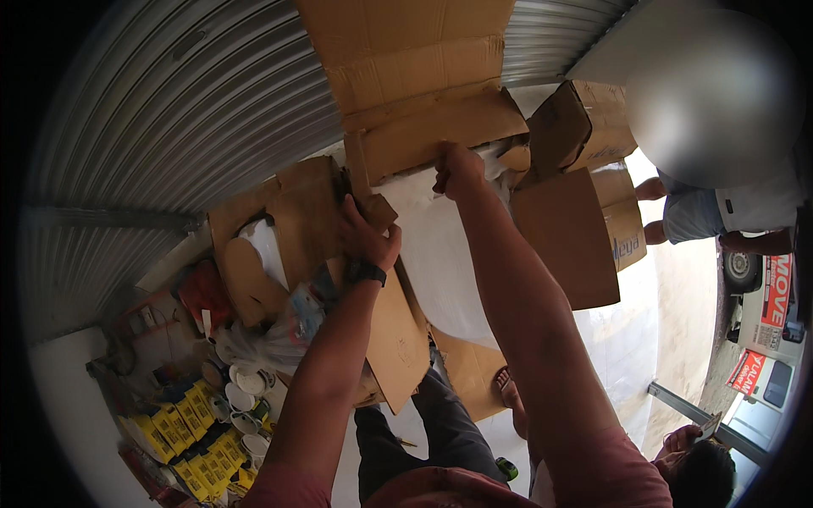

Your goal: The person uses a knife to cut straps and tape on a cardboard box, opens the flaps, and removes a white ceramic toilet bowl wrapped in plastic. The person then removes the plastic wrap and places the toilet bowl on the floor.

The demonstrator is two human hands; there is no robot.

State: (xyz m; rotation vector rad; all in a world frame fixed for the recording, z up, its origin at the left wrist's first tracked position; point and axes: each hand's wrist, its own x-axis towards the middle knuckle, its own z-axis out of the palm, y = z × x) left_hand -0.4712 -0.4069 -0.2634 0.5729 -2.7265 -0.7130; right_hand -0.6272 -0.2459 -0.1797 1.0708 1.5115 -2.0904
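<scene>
A large open cardboard box [434, 118] lies before me, its upper flap [421, 52] raised against the wall. Inside is a big white object [436, 254], apparently wrapped; its kind I cannot tell. My right hand [461, 172] is closed in a fist at the lower edge of the box's inner flap, seemingly gripping that edge. To its left, my left hand [370, 240], wearing a dark wristband, rests with stretched fingers against the box's left side flap [378, 210]. A lower flap [396, 343] hangs down under my left forearm.
More cardboard boxes stand left [301, 203] and right [597, 127]. Yellow packages [182, 423] and white containers [246, 378] crowd the lower left. A person [694, 212] stands at the right; another [699, 470] is at the lower right. Corrugated metal [212, 110] lines the back. Vehicles [766, 372] are outside.
</scene>
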